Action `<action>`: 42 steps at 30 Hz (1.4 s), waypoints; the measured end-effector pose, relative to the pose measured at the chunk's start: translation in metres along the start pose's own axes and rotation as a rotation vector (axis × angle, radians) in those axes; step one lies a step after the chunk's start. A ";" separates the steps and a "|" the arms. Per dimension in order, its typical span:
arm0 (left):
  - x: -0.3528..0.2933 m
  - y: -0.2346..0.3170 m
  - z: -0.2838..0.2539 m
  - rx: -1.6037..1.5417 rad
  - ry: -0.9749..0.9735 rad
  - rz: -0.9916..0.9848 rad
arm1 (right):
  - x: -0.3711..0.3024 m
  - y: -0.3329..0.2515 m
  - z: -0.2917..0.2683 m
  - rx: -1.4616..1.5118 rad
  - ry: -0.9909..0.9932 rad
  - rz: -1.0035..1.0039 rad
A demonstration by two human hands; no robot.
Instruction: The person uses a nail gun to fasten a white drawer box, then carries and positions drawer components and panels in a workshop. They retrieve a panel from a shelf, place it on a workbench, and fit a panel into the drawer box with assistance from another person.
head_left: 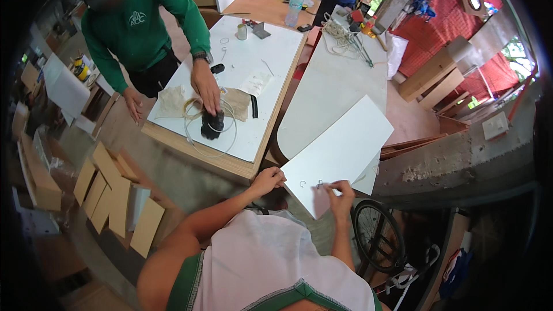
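Note:
A white rectangular board (345,141) lies slanted in front of me, its near end toward my body. My left hand (269,179) grips its left edge near the corner with bent fingers. Over the near end, my right hand (341,193) is closed in a pinch. What sits between those fingertips is too small to make out. A small dark curved piece or mark (320,183) shows just by the fingertips. Left of it, on the board, is a dark C-shaped piece or mark (302,184).
At the white-topped table (247,138), a co-worker in a green sweater (135,23) presses a hand on a black bundle (212,125) beside coiled tubing (193,132). A grey table (328,86) holds rope (343,37). Wooden boards (115,190) lie left; a wheel (377,236) stands right.

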State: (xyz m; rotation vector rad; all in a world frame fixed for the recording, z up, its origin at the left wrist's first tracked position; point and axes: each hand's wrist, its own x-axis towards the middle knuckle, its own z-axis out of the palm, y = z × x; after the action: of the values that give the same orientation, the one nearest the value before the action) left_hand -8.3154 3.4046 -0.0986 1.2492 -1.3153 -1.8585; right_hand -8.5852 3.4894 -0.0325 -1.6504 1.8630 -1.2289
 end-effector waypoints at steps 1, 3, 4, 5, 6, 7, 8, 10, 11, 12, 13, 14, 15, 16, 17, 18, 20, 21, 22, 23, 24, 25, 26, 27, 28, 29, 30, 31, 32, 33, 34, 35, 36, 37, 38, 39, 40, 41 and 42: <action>0.001 -0.005 0.007 -0.039 0.024 -0.075 | 0.006 0.022 -0.020 0.011 0.042 0.118; 0.001 -0.015 0.019 -0.016 0.047 -0.168 | 0.014 0.061 -0.051 0.046 0.152 0.259; -0.001 -0.022 0.022 -0.033 0.054 -0.230 | 0.016 0.077 -0.068 0.061 0.215 0.277; -0.007 -0.031 0.026 0.026 0.086 -0.250 | 0.020 0.092 -0.081 0.105 0.269 0.249; -0.012 -0.040 0.026 0.112 0.094 -0.291 | 0.025 0.107 -0.090 0.036 0.276 0.294; -0.018 -0.050 0.024 0.173 0.086 -0.321 | 0.030 0.121 -0.099 -0.003 0.274 0.292; -0.027 -0.060 0.022 0.210 0.073 -0.349 | 0.034 0.132 -0.105 -0.049 0.280 0.308; -0.040 -0.077 0.025 0.436 0.146 -0.356 | 0.042 0.152 -0.110 -0.008 0.256 0.343; -0.045 -0.083 0.027 0.622 0.195 -0.333 | 0.045 0.159 -0.111 0.015 0.255 0.363; -0.049 -0.087 0.030 0.814 0.222 -0.341 | 0.049 0.167 -0.111 0.056 0.258 0.378; -0.047 -0.089 0.035 0.722 0.254 -0.342 | 0.052 0.173 -0.110 0.058 0.255 0.377; -0.046 -0.088 0.042 0.515 0.307 -0.349 | 0.054 0.179 -0.107 0.077 0.251 0.372; -0.038 -0.085 0.048 0.299 0.333 -0.415 | 0.055 0.184 -0.106 0.125 0.242 0.353; -0.029 -0.080 0.055 0.081 0.359 -0.473 | 0.055 0.188 -0.106 0.052 0.245 0.358; -0.022 -0.074 0.063 -0.108 0.406 -0.444 | 0.056 0.192 -0.104 0.014 0.245 0.345; -0.016 -0.068 0.070 -0.297 0.453 -0.407 | 0.057 0.196 -0.102 -0.004 0.252 0.304; -0.003 -0.055 0.083 -0.570 0.503 -0.326 | 0.059 0.204 -0.099 0.016 0.257 0.368; 0.004 -0.049 0.088 -0.653 0.504 -0.287 | 0.060 0.208 -0.098 0.051 0.256 0.367; 0.008 -0.044 0.092 -0.733 0.502 -0.243 | 0.062 0.212 -0.096 0.058 0.261 0.400; 0.011 -0.040 0.096 -0.767 0.531 -0.269 | 0.064 0.216 -0.095 0.079 0.264 0.415; 0.014 -0.037 0.099 -0.800 0.555 -0.293 | 0.067 0.220 -0.095 0.108 0.282 0.444; 0.017 -0.035 0.103 -0.825 0.574 -0.334 | 0.069 0.225 -0.095 0.186 0.277 0.513; 0.019 -0.033 0.105 -0.877 0.595 -0.292 | 0.073 0.229 -0.095 0.231 0.280 0.559; 0.021 -0.031 0.108 -0.919 0.613 -0.267 | 0.076 0.233 -0.095 0.289 0.299 0.609; 0.023 -0.030 0.110 -0.967 0.615 -0.247 | 0.081 0.237 -0.095 0.382 0.305 0.632; 0.026 -0.028 0.112 -0.993 0.633 -0.195 | 0.085 0.240 -0.097 0.418 0.287 0.693; 0.028 -0.026 0.114 -0.956 0.667 -0.228 | 0.090 0.242 -0.098 0.423 0.279 0.718; 0.028 -0.024 0.115 -0.928 0.683 -0.269 | 0.095 0.244 -0.098 0.445 0.277 0.742; 0.030 -0.022 0.118 -0.877 0.760 -0.336 | 0.101 0.245 -0.099 0.483 0.278 0.776; 0.031 -0.021 0.122 -0.883 0.775 -0.258 | 0.106 0.245 -0.100 0.495 0.252 0.786; 0.032 -0.019 0.125 -0.824 0.802 -0.251 | 0.111 0.245 -0.100 0.524 0.233 0.806; 0.033 -0.017 0.130 -0.765 0.840 -0.254 | 0.115 0.244 -0.101 0.565 0.221 0.821; 0.033 -0.015 0.133 -0.709 0.863 -0.259 | 0.119 0.243 -0.101 0.568 0.205 0.852; 0.033 -0.013 0.137 -0.687 0.891 -0.242 | 0.122 0.241 -0.101 0.583 0.193 0.880; 0.033 -0.011 0.139 -0.667 0.904 -0.195 | 0.125 0.239 -0.102 0.599 0.197 0.909; 0.032 -0.008 0.139 -0.650 0.902 -0.145 | 0.128 0.236 -0.102 0.614 0.179 0.937; 0.032 -0.005 0.139 -0.633 0.899 -0.095 | 0.130 0.234 -0.103 0.631 0.178 0.962; 0.033 -0.001 0.138 -0.613 0.940 -0.087 | 0.133 0.232 -0.102 0.661 0.173 0.995; 0.034 0.004 0.138 -0.595 0.980 -0.077 | 0.135 0.230 -0.102 0.711 0.142 1.020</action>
State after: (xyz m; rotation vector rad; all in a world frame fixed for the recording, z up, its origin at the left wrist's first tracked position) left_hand -8.4542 3.4337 -0.0950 1.5355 -0.1744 -1.2054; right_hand -8.8367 3.3862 -0.1205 -0.1668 1.6435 -1.2652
